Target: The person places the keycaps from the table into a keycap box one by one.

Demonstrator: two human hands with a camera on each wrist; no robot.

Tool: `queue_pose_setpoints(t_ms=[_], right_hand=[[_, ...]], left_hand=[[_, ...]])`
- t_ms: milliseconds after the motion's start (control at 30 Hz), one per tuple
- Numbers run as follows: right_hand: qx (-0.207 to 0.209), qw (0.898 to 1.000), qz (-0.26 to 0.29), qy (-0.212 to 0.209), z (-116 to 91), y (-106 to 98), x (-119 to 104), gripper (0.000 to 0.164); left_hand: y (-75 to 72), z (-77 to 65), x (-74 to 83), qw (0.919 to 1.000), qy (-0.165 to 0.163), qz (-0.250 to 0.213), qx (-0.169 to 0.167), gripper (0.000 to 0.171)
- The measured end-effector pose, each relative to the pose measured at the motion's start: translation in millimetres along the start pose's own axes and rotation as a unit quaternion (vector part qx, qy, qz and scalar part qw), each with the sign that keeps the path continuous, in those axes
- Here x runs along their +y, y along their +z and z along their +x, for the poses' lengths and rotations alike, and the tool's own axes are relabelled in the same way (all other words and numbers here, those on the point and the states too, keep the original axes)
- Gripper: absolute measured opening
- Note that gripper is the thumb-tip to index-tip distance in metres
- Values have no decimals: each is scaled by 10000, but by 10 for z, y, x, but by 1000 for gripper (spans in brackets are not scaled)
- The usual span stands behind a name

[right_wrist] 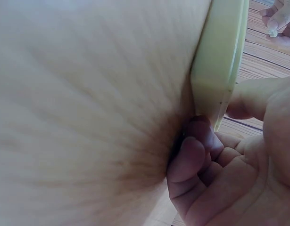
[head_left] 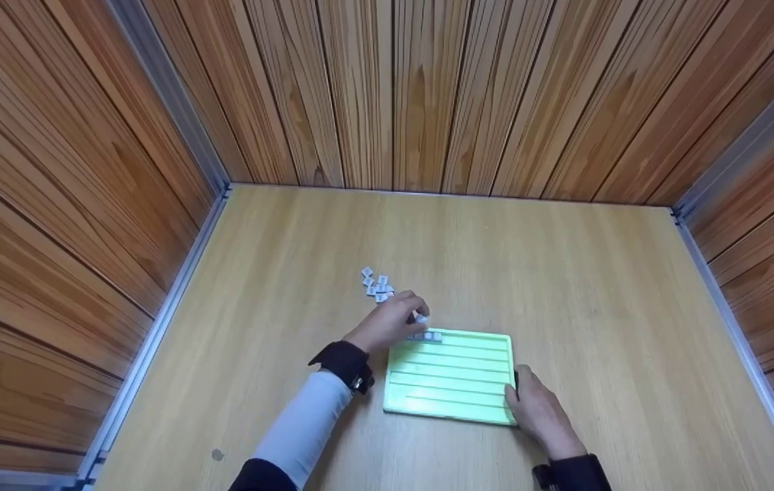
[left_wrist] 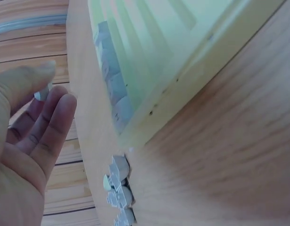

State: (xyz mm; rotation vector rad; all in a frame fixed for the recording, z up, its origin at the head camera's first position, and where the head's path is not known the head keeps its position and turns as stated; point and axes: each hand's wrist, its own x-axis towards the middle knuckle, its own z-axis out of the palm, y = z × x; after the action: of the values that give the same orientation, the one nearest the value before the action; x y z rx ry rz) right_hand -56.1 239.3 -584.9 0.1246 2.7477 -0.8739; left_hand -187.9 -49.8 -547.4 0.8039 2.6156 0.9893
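Note:
My left hand (head_left: pixel 390 322) pinches a small white square tile (head_left: pixel 421 318) between thumb and fingertips, just above the far left corner of a light green ridged tray (head_left: pixel 451 378). The pinched tile (left_wrist: pixel 42 92) also shows in the left wrist view. Below that hand, a row of similar tiles (left_wrist: pixel 112 75) lies along the tray's far groove, partly covered by the hand in the head view. My right hand (head_left: pixel 542 412) grips the tray's right edge, thumb on top and fingers curled against its side (right_wrist: pixel 215 70).
Beyond the tray's far left corner lies a loose cluster of small white tiles (head_left: pixel 371 290) on the wooden table (head_left: pixel 277 273). Wood-plank walls (head_left: pixel 421 95) with grey metal edging (head_left: pixel 175 300) enclose the table at the back and both sides.

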Motion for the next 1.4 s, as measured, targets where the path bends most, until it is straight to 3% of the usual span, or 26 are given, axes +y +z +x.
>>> queue_pose_setpoints(t_ms=[133, 233, 500, 667, 933, 1167, 1400], right_hand=[[-19, 10000, 43, 55, 9, 5, -5, 38], [-37, 9999, 68, 96, 10, 3, -8, 38], [-189, 9996, 55, 190, 10, -9, -16, 40], [-132, 9999, 24, 89, 13, -9, -7, 40], [-155, 9998, 43, 107, 14, -10, -5, 40], [-77, 10000, 47, -2, 9, -3, 4, 40], [-111, 9999, 73, 89, 20, 0, 5, 41]], left_hand=[[47, 13, 28, 9986, 484, 200, -55, 21], [77, 35, 57, 9974, 656, 287, -64, 19], [138, 50, 112, 9975, 641, 205, -216, 23], [170, 77, 157, 9968, 573, 451, -322, 23], [272, 140, 207, 9931, 903, 684, -315, 18], [313, 181, 257, 9849, 1196, 1246, -92, 18], [362, 219, 269, 9793, 1323, 1529, -53, 17]])
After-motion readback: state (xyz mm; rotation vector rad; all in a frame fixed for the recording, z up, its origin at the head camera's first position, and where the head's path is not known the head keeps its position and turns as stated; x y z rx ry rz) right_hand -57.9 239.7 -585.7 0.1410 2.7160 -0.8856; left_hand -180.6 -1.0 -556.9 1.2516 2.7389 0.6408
